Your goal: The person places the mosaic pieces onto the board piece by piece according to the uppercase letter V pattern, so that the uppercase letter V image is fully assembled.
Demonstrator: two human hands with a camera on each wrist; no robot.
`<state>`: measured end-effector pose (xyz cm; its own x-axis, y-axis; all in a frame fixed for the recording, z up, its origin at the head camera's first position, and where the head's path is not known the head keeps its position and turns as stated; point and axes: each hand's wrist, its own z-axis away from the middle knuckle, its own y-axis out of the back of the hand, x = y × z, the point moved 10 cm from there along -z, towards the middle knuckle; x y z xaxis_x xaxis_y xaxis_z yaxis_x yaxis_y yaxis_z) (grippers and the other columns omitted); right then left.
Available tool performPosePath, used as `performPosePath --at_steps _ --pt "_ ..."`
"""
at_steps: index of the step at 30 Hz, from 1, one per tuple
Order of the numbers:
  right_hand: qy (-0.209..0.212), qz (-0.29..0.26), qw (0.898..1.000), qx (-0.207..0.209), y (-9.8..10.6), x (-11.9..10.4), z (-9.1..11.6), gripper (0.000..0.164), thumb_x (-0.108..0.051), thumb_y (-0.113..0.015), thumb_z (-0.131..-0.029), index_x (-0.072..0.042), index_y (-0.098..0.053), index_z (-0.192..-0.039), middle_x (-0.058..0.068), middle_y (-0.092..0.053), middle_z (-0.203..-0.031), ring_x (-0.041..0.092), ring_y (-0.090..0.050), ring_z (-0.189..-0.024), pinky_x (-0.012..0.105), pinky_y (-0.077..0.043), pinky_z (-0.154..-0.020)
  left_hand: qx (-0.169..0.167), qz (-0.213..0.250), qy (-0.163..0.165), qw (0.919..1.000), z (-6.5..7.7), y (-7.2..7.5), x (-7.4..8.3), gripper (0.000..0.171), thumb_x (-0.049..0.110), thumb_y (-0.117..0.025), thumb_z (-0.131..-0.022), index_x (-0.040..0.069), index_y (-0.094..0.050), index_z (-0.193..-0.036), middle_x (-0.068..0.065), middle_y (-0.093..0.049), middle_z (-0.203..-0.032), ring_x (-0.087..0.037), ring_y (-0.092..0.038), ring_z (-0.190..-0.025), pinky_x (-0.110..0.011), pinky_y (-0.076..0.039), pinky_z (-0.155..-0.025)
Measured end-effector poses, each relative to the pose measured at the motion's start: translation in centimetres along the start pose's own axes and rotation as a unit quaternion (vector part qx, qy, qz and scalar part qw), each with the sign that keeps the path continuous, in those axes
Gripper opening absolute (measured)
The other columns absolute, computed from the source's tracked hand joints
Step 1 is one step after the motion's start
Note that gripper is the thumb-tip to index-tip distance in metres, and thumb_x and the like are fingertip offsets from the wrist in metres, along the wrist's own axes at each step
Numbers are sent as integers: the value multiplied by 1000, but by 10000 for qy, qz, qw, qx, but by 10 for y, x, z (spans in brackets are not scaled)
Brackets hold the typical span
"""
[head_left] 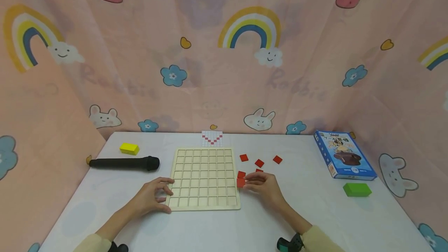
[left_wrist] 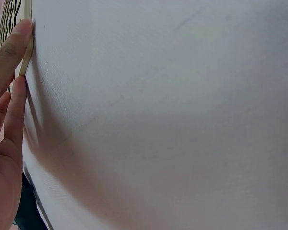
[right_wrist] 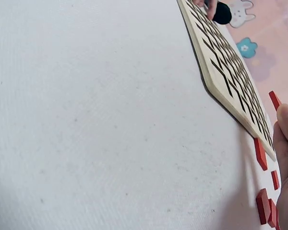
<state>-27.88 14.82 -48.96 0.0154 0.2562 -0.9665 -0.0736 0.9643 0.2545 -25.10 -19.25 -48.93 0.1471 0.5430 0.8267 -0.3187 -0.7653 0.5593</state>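
Head view: a pale gridded board lies on the white desk, about midway between its left and right edges. The left hand touches the board's left edge with spread fingers, thumb by the near left corner (contact only, nothing clenched). The right hand pinches a red tile between thumb and fingers at the board's right edge; the right wrist view shows that tile at the thumb's tip. Loose red tiles lie on the desk just right of the board, one partly hidden by the hand. Behind the board, at the desk's far edge, is a card with a red V pattern. Toward the far left corner are a yellow block and a black microphone; near the right edge, a blue box and a green block.
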Motion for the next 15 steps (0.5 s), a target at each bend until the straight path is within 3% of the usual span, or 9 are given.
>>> performPosePath --at_steps 7,11,15 --pt "268 -40 9988 -400 -29 -6 3 31 -9 -82 -73 2 -69 -100 12 -71 -95 20 -70 -84 21 -57 -81 -39 -9 -163 9999 1 1 4 41 15 -91 -55 9 -66 -86 -17 -50 -134 -47 -40 -126 -20 -58 -79" --pt "364 -216 9976 -555 -46 -9 5 31 -7 -81 -73 3 -69 -101 13 -71 -96 21 -70 -84 21 -58 -79 -69 20 -237 9997 2 0 7 40 14 -91 -55 7 -66 -86 -19 -50 -134 -48 -40 -126 -20 -58 -79" --pt "624 -34 9966 -533 -59 -24 12 28 -2 -80 -74 5 -70 -100 16 -71 -93 25 -70 -83 22 -58 -78 -73 73 -227 9997 3 0 8 41 13 -91 -55 6 -65 -86 -20 -49 -134 -49 -40 -126 -20 -58 -79"
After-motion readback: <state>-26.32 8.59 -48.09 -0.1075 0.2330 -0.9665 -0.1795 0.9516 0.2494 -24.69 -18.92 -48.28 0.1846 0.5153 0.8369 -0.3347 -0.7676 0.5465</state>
